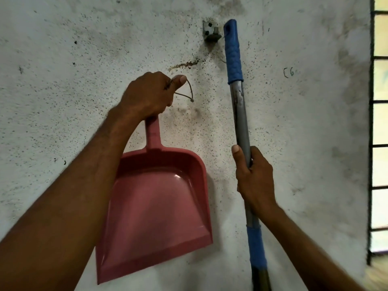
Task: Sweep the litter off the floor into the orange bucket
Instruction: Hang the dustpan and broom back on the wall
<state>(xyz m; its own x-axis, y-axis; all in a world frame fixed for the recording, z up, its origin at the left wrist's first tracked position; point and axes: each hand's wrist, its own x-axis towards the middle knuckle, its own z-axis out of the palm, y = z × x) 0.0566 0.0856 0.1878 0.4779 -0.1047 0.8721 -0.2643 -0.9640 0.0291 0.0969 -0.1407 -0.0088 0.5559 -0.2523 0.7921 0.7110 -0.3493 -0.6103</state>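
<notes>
left hand [147, 95]: up high, fist round the pink dustpan [155, 206] handle, thumb through its wire loop [185, 91]
right hand [255, 177]: gripping the grey broom pole [241, 114]
dustpan: empty, flat against the wall [63, 59], pole upright just beside

The wall [63, 59] stands close ahead, blocking forward reach; a narrow strip lies free between dustpan [155, 206] and broom handle [241, 114], below the bracket [211, 32].

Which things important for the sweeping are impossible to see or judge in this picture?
- The orange bucket, floor and litter: outside the head view, which faces the wall.
- The broom head: the pole runs off the bottom edge below the right hand.
- Top of the dustpan handle: covered by the left hand.
- Whether the wire loop hangs on a nail: too small.
</notes>
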